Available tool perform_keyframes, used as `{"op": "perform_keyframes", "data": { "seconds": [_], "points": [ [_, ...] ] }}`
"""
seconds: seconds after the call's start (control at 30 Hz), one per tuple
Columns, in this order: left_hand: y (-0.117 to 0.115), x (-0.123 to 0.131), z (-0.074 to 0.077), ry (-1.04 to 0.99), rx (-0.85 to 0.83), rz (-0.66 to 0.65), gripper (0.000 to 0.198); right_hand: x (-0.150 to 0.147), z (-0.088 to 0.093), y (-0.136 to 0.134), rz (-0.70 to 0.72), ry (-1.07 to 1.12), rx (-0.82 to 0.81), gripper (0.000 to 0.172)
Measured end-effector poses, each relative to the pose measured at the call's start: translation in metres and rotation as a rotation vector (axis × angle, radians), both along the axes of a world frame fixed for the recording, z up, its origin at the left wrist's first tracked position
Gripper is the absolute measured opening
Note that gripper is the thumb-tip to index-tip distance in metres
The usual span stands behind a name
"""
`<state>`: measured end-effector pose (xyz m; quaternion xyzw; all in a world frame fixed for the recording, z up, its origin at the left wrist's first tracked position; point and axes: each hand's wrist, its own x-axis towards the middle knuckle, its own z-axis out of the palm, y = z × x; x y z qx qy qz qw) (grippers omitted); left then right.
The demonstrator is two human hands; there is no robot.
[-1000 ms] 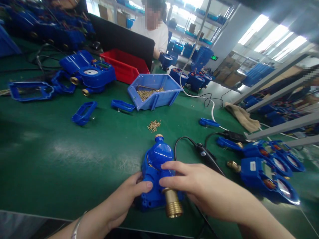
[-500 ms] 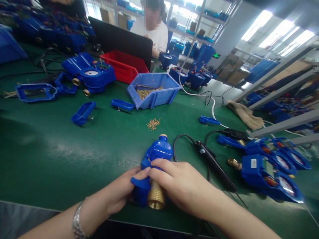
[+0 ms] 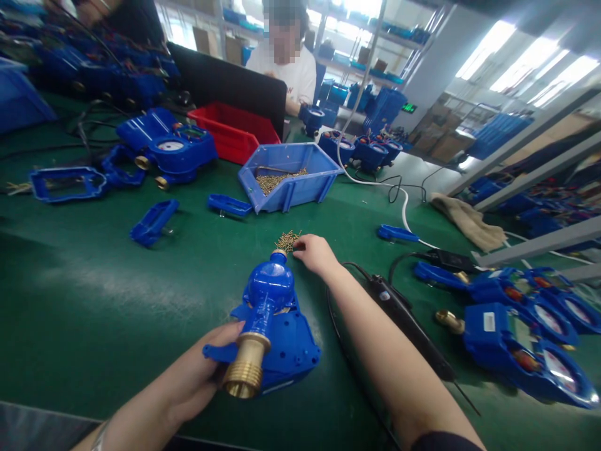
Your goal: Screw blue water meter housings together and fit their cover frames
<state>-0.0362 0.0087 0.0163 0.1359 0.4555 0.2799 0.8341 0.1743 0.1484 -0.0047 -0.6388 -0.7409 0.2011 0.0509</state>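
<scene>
Spreading under everything we see is the green table [image 3: 94, 294], and the blue water meter [image 3: 275, 313] we handle sits near its front edge, low in the middle of our view. Far beyond the meter, a co-worker [image 3: 295, 74] in a white shirt sits behind a black panel [image 3: 230, 81]. On our side of that panel, beyond the meter and a little left, stands a red bin [image 3: 235, 128]. Closer to the meter is a blue bin [image 3: 293, 191] with brass screws in its bottom. Right of the meter and well apart from it, a cluster of finished blue meters [image 3: 511, 338] lies with dials up. Beyond and left of the meter sits another meter [image 3: 171, 147], with loose blue frames [image 3: 153, 222] between the two. A tan cloth [image 3: 469, 219] lies beyond and right of the meter. Just right of the meter, a black electric screwdriver [image 3: 404, 319] lies on the table beside our right forearm.

The meter is tipped, its domed body pointing away from us and its brass threaded end [image 3: 244, 373] toward us. We cannot tell whether its base rests on the table.

Our left hand [image 3: 201, 376] grips the meter at its near left corner. The thumb lies on top of the blue flange beside the brass end, and the fingers are closed beneath.

Our right hand [image 3: 317, 254] is off the meter, just beyond its far tip. Its fingers are curled down onto a small heap of loose screws [image 3: 287, 240], but we cannot tell whether they pinch one.
</scene>
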Motion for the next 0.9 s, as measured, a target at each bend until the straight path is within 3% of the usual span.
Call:
{"op": "perform_keyframes", "data": {
  "seconds": [0.13, 0.33, 0.5, 0.63, 0.73, 0.9],
  "points": [
    [0.001, -0.002, -0.003, 0.017, -0.048, 0.084, 0.026, -0.005, -0.018, 0.008, 0.039, -0.057, 0.008, 0.026],
    [-0.002, -0.004, -0.007, 0.019, -0.006, 0.011, 0.021, -0.005, -0.026, 0.008, 0.057, -0.004, 0.042, 0.027],
    [-0.002, -0.003, -0.004, 0.045, -0.005, 0.021, 0.03, -0.001, -0.023, 0.004, -0.038, 0.181, 0.042, 0.027],
    [-0.001, -0.002, -0.003, 0.022, -0.004, 0.041, 0.024, 0.004, 0.002, -0.025, -0.139, 0.447, -0.029, 0.021],
    [-0.001, -0.002, -0.001, 0.004, 0.0, 0.058, 0.021, 0.005, 0.021, -0.064, -0.114, 0.674, -0.17, 0.019],
    [0.0, -0.002, 0.0, -0.014, 0.021, 0.033, 0.022, 0.0, 0.024, -0.105, -0.129, 0.901, -0.338, 0.024]
  ]
}}
